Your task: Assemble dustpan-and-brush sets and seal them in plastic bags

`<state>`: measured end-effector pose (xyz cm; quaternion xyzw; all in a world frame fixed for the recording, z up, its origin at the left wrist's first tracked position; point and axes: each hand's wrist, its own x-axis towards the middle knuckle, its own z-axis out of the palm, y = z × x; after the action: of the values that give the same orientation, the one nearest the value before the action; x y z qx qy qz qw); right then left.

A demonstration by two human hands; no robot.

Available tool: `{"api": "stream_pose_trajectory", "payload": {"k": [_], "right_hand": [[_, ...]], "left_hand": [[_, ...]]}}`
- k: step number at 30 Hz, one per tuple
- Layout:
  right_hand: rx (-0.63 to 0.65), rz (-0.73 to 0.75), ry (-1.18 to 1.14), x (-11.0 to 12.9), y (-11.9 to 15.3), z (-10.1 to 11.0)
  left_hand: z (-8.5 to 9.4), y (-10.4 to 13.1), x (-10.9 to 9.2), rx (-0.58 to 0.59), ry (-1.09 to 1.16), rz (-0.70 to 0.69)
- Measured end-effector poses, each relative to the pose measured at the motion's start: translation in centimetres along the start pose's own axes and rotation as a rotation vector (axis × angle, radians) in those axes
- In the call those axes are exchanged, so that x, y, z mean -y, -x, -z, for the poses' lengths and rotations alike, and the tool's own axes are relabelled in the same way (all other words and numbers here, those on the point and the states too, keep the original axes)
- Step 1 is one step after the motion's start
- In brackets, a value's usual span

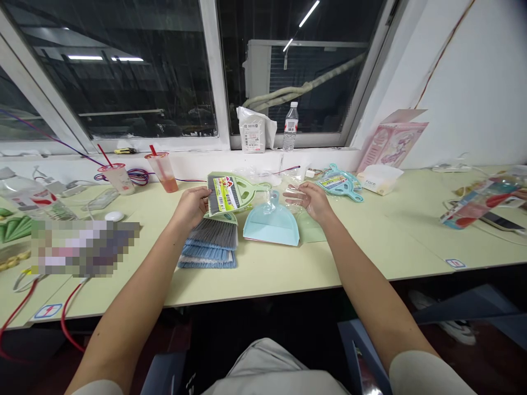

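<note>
My left hand (194, 206) grips the left edge of a small green dustpan and brush set (229, 193) with grey bristles and a yellow label, raised above the table with its handle to the right. Below it lies a stack of hand brushes (209, 247) with grey, blue and white bristles. My right hand (312, 198) pinches a thin clear plastic bag (295, 195), which hangs about the fingers. Between my hands a light-blue dustpan (272, 224) rests on the table. A pale green dustpan (309, 227) is partly hidden under my right wrist.
Behind my right hand lies a wrapped blue dustpan set (338, 182), beside a tissue pack (379, 179) and a pink box (393, 140). Two drink cups (163, 171) stand at the back left. A water bottle (290, 127) stands on the sill. The table's front edge (263, 297) is near me.
</note>
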<state>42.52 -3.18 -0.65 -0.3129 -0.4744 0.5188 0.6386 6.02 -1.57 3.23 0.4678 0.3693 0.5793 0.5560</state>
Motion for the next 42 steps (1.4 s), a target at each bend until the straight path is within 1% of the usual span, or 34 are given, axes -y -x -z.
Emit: {"api": "stream_pose_trajectory", "payload": {"k": [3,7,10,13,16,21,26,30,37,39,42], "right_hand": [[0.013,-0.002,0.009,-0.1,0.0,-0.2],[0.000,0.000,0.039,0.0,0.1,-0.4],[0.000,-0.013,0.038,0.1,0.3,-0.8],[0.010,-0.033,0.012,0.0,0.4,-1.3],[0.017,-0.046,-0.033,-0.3,0.4,-1.6],[0.015,-0.061,-0.089,-1.0,0.5,-2.1],[-0.005,-0.049,-0.127,-1.3,0.8,-3.1],[-0.008,-0.032,-0.160,-1.4,1.0,-3.9],[-0.093,-0.048,-0.129,-1.5,1.0,-4.2],[-0.099,-0.045,-0.124,-1.5,1.0,-4.2],[-0.094,-0.036,-0.116,-1.4,1.1,-4.3]], "left_hand": [[-0.1,0.0,0.1,0.004,0.023,0.032],[-0.3,0.2,-0.2,-0.027,0.027,0.035],[-0.5,0.3,-0.3,-0.023,0.031,0.038],[-0.6,0.4,0.1,0.013,0.029,0.031],[-0.8,0.5,0.7,0.055,0.044,0.054],[-1.4,0.8,1.1,0.104,0.090,0.157],[-2.2,1.4,1.1,0.110,0.141,0.251],[-2.5,1.7,1.3,0.103,0.139,0.264],[-2.3,1.8,1.8,0.249,0.093,0.251],[-2.4,2.0,1.9,0.267,0.101,0.267],[-2.6,2.2,1.8,0.258,0.138,0.294]]}}
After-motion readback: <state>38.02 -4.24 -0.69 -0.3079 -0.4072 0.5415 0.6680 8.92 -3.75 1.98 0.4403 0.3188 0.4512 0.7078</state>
